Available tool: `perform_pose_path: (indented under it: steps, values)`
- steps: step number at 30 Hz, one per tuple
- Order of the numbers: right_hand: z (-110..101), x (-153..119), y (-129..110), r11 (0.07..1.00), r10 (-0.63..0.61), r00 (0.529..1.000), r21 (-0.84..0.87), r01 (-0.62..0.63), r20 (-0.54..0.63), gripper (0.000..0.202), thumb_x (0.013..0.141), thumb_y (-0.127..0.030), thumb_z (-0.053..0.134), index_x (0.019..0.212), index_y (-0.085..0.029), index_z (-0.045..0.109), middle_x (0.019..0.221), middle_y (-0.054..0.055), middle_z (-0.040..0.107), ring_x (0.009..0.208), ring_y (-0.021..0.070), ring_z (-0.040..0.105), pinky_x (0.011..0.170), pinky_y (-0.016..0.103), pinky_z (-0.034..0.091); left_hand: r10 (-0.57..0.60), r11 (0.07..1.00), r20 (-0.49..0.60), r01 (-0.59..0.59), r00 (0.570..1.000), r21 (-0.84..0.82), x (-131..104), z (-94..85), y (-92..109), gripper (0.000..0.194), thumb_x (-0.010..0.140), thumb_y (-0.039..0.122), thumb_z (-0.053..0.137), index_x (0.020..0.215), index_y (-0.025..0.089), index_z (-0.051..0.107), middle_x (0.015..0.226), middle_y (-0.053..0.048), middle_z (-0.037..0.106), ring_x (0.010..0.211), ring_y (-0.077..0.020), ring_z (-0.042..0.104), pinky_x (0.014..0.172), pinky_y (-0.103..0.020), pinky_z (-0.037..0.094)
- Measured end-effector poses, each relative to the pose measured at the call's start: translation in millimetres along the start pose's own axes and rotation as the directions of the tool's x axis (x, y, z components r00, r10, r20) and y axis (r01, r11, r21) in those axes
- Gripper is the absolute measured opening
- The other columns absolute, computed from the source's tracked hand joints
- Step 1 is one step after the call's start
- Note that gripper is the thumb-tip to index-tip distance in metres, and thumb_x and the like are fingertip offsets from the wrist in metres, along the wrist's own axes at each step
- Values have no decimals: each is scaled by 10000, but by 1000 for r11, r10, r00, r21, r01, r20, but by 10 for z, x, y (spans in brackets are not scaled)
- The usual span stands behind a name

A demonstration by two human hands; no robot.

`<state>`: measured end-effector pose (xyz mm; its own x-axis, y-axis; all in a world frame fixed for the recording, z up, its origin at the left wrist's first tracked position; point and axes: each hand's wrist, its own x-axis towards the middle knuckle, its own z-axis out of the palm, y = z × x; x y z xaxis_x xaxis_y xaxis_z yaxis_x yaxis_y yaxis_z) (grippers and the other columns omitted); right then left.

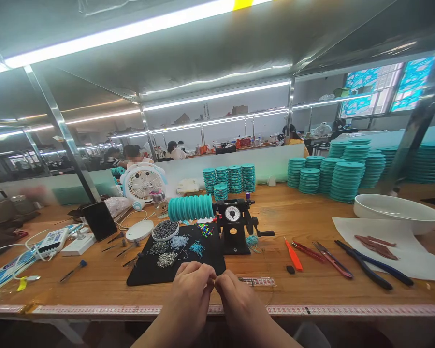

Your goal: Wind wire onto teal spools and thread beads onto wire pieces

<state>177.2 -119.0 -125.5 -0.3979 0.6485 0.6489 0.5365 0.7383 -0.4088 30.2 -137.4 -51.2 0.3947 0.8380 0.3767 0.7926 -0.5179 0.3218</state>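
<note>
Pinching closely, left hand (193,285) and right hand (238,294) appear mid-fingerwork; anything held, cannot tell; next move likely needs steadiness.

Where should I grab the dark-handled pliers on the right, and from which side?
Probably take the pliers by both handles, coming from the near right: the handles spread toward that end, while the jaws point away to the far left. They lie flat, so reach from above.

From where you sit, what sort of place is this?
Likely a craft or assembly workshop: a long wooden workbench holds a black metal device with dial and crank, stacks of teal ribbed discs, and blue-handled pliers.
</note>
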Motion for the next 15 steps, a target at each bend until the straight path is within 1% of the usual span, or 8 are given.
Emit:
perform_pose_path:
  steps: [2,5,7,11,15]
  values:
    - [-28,16,-23,997,65,998,51,-66,14,214,807,-29,338,852,-165,497,756,70,568,635,194,562,550,284,433,-26,1000,4,26,1000,-7,-19,40,2,156,850,76,426,801,191,519,804,-16,600,785,-188,527,742,-348,408]
    - [-86,51,-63,966,193,980,164,-198,41,220,883,-87,296,778,-194,458,745,49,563,649,175,561,584,271,431,-54,998,-10,54,998,-32,-46,114,-12,180,896,122,385,923,186,551,885,-38,619,840,-202,531,771,-368,412]
    - [-118,71,-82,944,243,969,220,-247,49,216,898,-115,303,760,-199,447,744,43,561,661,174,557,603,272,427,-55,998,6,55,998,-24,-52,155,-30,212,909,133,373,966,186,569,907,-46,624,854,-209,532,782,-376,412]
    - [-127,78,-97,916,290,956,275,-292,49,206,902,-145,322,764,-196,465,744,43,564,673,179,553,619,279,419,-39,997,45,36,998,74,-46,214,-68,230,898,107,385,840,174,597,825,-45,626,783,-216,531,736,-381,409]
    - [-87,56,-94,920,300,954,261,-292,9,199,905,-152,325,769,-196,465,744,46,564,682,186,556,627,285,419,-19,987,67,8,998,163,-38,239,-98,205,870,76,405,812,159,583,818,-57,619,755,-225,519,712,-390,398]
